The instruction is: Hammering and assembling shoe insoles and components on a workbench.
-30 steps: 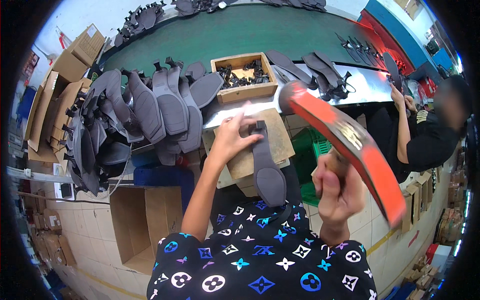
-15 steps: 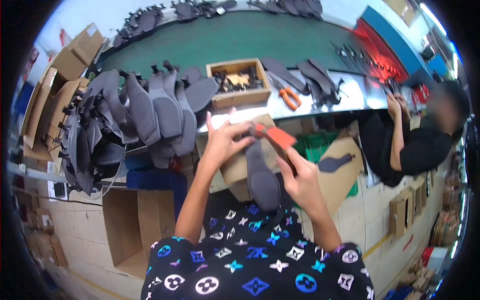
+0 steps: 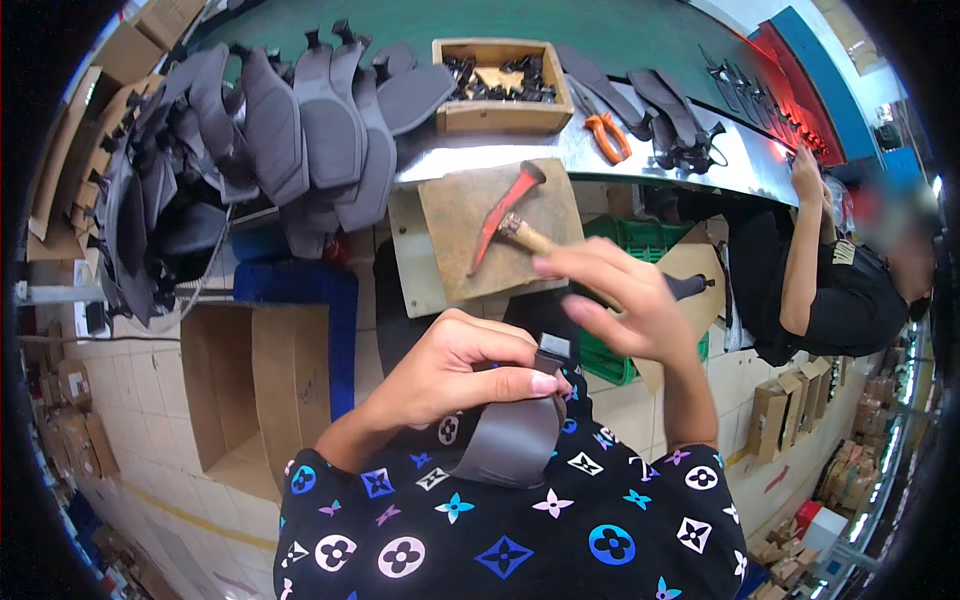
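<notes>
My left hand (image 3: pixel 465 370) is closed on a dark grey shoe sole (image 3: pixel 515 445), held close to my shirt with its wide end bent downward. A small black heel piece (image 3: pixel 553 350) sticks up at its narrow end, above my thumb and fingers. The hammer (image 3: pixel 503 222), with a red head and wooden handle, lies on a worn board (image 3: pixel 455 245) in front of me. My right hand (image 3: pixel 635 300) is over the end of the hammer's handle, fingers spread. Whether a fingertip touches the handle I cannot tell.
Many grey soles with black heel pieces (image 3: pixel 330 130) hang at the bench's left. Beyond the board stand a wooden box (image 3: pixel 500 118) of small black parts and orange-handled pliers (image 3: pixel 607 140). A co-worker (image 3: pixel 830 270) sits at right. Below are a cardboard box (image 3: pixel 290 390) and a green crate (image 3: pixel 610 360).
The hammer has gone from my right hand onto the board, and those fingers have opened. My left hand has brought the sole off the board toward my body. The view has tilted down.
</notes>
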